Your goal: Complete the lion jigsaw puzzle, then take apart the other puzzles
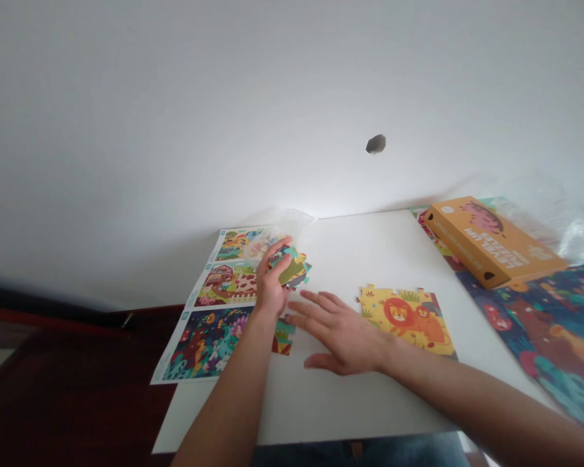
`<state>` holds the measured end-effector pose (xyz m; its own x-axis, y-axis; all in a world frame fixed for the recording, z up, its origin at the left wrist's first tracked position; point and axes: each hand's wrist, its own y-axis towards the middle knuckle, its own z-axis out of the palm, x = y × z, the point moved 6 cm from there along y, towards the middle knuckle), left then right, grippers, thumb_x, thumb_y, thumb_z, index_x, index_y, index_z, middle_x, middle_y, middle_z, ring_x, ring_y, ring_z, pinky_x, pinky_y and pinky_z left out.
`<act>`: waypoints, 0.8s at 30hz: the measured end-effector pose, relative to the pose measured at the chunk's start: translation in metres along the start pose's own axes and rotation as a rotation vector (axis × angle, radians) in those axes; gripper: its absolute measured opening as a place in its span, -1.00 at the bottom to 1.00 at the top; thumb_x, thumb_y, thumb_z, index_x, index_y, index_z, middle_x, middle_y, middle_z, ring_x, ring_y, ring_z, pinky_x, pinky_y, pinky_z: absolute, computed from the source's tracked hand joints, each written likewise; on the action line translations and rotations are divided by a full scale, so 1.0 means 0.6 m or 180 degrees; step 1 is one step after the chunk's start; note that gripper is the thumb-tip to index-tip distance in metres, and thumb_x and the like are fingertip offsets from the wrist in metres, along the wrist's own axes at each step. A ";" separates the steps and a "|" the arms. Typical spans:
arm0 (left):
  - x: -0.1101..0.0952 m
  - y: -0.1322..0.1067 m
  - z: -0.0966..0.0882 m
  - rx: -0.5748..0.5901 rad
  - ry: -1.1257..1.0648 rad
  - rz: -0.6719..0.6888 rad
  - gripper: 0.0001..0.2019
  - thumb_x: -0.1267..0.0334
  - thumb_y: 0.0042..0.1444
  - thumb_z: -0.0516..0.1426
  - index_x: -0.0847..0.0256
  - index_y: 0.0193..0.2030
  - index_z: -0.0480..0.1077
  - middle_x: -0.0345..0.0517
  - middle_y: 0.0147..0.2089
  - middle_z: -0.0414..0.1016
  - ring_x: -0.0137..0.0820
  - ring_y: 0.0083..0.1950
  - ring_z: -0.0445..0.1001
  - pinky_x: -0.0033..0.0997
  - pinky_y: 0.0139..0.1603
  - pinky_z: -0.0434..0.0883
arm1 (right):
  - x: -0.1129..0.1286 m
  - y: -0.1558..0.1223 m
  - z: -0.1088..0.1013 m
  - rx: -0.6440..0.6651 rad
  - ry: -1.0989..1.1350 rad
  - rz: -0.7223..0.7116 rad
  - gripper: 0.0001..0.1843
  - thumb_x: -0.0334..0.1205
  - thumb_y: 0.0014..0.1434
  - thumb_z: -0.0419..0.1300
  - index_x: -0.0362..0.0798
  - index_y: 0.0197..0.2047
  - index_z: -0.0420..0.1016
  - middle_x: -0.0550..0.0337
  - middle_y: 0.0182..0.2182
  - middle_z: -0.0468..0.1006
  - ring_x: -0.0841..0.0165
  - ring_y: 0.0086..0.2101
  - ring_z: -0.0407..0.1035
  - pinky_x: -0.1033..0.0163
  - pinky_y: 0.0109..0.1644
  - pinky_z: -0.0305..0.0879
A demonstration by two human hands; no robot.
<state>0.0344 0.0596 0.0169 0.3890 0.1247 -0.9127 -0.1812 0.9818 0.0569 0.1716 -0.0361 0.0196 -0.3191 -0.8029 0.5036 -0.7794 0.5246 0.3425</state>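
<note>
Left hand [272, 288] grip closed on a stack of puzzle pieces [294, 267] above the picture sheets [209, 344]. Right hand [338, 334] open, empty, near the lion puzzle [406, 318]. Risk: slack grip drops loose pieces, scattering them across the bench [331, 408].

White tabletop [355, 253], viewed from above. Left: a printed sheet [202, 340] showing three puzzle pictures in a column, projecting past the table's left edge. Overlapping its lower right side: a small cluster of loose jigsaw pieces [283, 340]. Centre right: a joined lion jigsaw puzzle [406, 321], well apart from the sheet. Far right: a large, dark animal-scene puzzle [549, 344], beside an orange "Level Up! Puzzles" box [491, 243] lying at an angle on colourful printed material [435, 237]. Clear plastic wrap [577, 237] lies at the far right corner.
</note>
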 end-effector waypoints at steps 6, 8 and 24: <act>0.002 0.009 -0.016 -0.0387 -0.0870 -0.0294 -0.73 0.31 -0.13 0.34 0.18 -0.24 0.45 -0.25 -0.38 0.47 -0.52 -0.47 0.45 -0.60 -0.55 0.32 | -0.004 -0.002 0.038 0.0745 -0.0309 -0.0086 -0.21 0.28 0.23 0.04 0.06 0.40 0.08 0.02 0.25 0.30 -0.09 0.36 -0.21 -0.28 0.38 -0.23; 0.005 0.008 -0.014 -0.0306 -0.1136 -0.0537 -0.74 0.32 -0.09 0.31 0.17 -0.21 0.44 -0.28 -0.42 0.44 -0.58 -0.56 0.35 -0.64 -0.65 0.21 | -0.017 0.001 0.029 0.0527 -0.0530 0.0143 -0.25 0.28 0.22 0.08 0.00 0.32 0.23 -0.04 0.08 0.43 -0.04 0.30 -0.02 -0.21 0.38 -0.16; 0.032 -0.026 0.044 0.0682 -0.1572 -0.1303 -0.73 0.35 0.00 0.19 0.21 -0.11 0.41 -0.09 -0.31 0.45 -0.27 -0.18 0.52 -0.11 -0.05 0.47 | -0.101 -0.012 -0.026 -0.0342 -0.0685 0.1434 -0.61 -0.20 0.04 0.26 -0.08 -0.04 0.37 0.01 -0.17 0.45 0.17 -0.14 0.30 0.07 -0.03 0.25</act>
<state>0.0685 0.0502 0.0093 0.7645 -0.2625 -0.5887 0.2319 0.9642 -0.1287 0.2048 0.0134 -0.0010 -0.7234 -0.5244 0.4491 -0.4825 0.8492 0.2143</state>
